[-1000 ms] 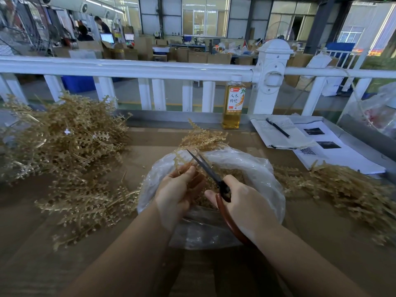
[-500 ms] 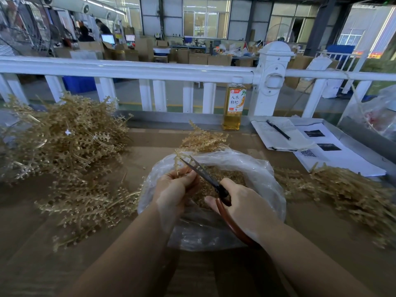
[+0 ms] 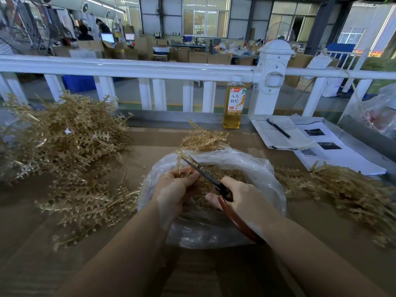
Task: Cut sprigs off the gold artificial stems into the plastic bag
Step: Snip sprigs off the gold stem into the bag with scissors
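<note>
A clear plastic bag lies open on the brown table, with cut gold sprigs heaped inside it. Over the bag's mouth my left hand pinches a gold stem that points up and away. My right hand grips scissors with a reddish-brown handle; their dark blades are slightly apart, tips beside the stem just above my left fingers.
A big heap of gold stems fills the table's left side, another pile lies at the right, a small bunch behind the bag. A drink bottle, papers with a pen and a white railing stand beyond.
The scissor blades have swung left and down toward the stem. My left hand has shifted slightly with the stem; the stem looks shorter above my fingers than a second ago.
</note>
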A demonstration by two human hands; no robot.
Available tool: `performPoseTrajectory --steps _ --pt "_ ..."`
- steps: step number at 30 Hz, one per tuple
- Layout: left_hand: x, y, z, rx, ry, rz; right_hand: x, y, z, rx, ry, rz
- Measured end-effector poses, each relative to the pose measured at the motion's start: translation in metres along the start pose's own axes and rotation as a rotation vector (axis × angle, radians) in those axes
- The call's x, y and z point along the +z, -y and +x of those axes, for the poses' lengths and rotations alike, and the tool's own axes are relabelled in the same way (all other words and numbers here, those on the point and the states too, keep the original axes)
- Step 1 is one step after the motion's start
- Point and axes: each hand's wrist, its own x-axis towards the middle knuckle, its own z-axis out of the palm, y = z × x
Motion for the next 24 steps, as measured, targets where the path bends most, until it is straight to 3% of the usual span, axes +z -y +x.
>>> performPoseTrajectory --steps 11,24 --pt "-0.003 0.0 0.003 -0.026 0.005 -0.004 0.001 -0.002 0.0 -0.037 -0.018 -0.028" --pt "-0.006 -0.008 -0.001 -0.16 0.134 -0.085 0.009 -0.001 -0.003 -0.126 -0.138 -0.19"
